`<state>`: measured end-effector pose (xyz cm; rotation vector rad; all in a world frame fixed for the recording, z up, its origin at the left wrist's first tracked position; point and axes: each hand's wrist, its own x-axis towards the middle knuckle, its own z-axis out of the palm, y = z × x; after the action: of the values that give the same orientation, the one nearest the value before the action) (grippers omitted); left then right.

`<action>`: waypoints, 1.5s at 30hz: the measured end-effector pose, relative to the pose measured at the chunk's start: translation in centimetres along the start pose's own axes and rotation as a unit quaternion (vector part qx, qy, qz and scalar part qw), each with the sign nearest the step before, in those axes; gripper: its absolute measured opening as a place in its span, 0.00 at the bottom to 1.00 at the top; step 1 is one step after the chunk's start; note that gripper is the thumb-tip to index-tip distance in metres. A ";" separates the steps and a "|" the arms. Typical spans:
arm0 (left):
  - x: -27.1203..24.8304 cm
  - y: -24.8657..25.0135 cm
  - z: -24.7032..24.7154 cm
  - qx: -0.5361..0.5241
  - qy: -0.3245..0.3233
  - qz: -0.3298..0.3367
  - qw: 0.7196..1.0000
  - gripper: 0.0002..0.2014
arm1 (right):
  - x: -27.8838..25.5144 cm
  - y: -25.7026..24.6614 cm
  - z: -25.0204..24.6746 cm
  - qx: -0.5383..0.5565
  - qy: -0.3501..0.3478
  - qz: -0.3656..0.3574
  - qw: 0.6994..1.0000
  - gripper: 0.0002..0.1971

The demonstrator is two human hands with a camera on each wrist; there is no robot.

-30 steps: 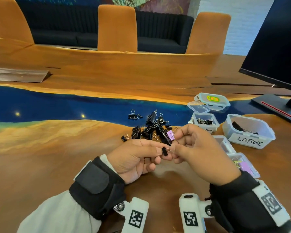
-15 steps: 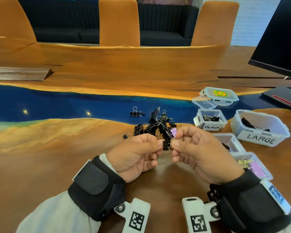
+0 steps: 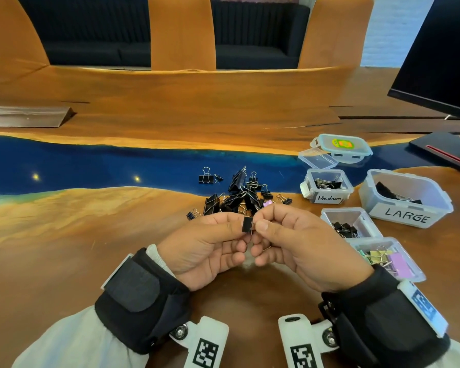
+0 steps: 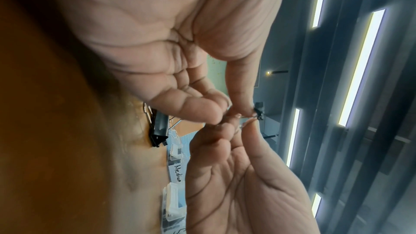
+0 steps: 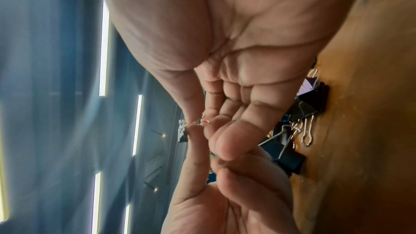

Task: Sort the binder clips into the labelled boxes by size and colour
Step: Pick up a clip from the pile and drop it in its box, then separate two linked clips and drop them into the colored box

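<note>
A small black binder clip (image 3: 247,224) is held above the table between both hands. My left hand (image 3: 237,231) pinches its black body with thumb and forefinger. My right hand (image 3: 259,227) pinches the wire handle side. The same clip (image 4: 258,112) shows at the fingertips in the left wrist view, and as a small black clip (image 5: 182,132) in the right wrist view. Behind the hands lies the pile of unsorted clips (image 3: 239,195), mostly black, with one purple clip (image 3: 267,203). The rest of the clip is hidden by fingers.
At the right stand open plastic boxes: Medium (image 3: 329,198), LARGE (image 3: 406,217), one with small black clips (image 3: 327,216), one with coloured clips (image 3: 416,274). Two lids (image 3: 341,146) lie behind them. A monitor (image 3: 441,49) stands at the far right.
Both hands have stayed together on the small black clip, lifting slightly and turning it. The head view has shifted left and down, so the boxes sit further right.
</note>
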<state>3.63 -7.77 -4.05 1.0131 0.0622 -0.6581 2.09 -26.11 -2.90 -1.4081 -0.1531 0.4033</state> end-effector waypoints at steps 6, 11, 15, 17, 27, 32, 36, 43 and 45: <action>-0.1 0.2 -0.2 -0.030 -0.013 0.012 0.999 0.12 | 0.1 -0.1 -0.4 -0.029 0.047 0.001 0.998 0.08; -0.3 0.1 0.1 0.014 0.000 0.022 1.000 0.04 | 0.1 0.0 0.1 -0.082 0.067 -0.003 0.994 0.07; -0.3 0.1 0.1 0.027 0.016 0.025 0.999 0.06 | -0.1 0.0 0.3 -0.166 0.099 -0.020 0.981 0.06; -0.3 0.1 0.1 0.036 0.030 0.027 0.999 0.08 | -0.4 -0.3 0.5 -0.204 0.114 -0.033 0.972 0.06; -0.5 0.1 0.2 0.014 0.037 0.017 0.999 0.05 | -4.7 -7.1 -2.3 -0.379 0.067 -0.080 0.920 0.07; -0.7 0.2 0.3 -0.007 0.038 0.009 0.999 0.06 | -6.3 -9.9 -6.1 -0.593 0.047 0.000 0.804 0.10; -0.9 0.2 0.6 -0.017 0.043 0.012 0.999 0.06 | -4.4 -9.8 -8.5 -0.711 0.053 0.085 0.696 0.14; -1.0 0.4 0.6 -0.045 0.055 0.024 0.997 0.10 | -1.3 -8.3 -8.1 -0.759 0.010 0.187 0.623 0.35; -1.0 0.4 0.4 -0.041 0.051 0.024 0.998 0.08 | -0.9 -8.4 -7.0 -0.751 -0.007 0.193 0.631 0.37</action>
<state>2.96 -7.52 -3.20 0.9662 0.1533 -0.5549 5.19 -33.85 4.27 -3.1629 -0.2066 0.6863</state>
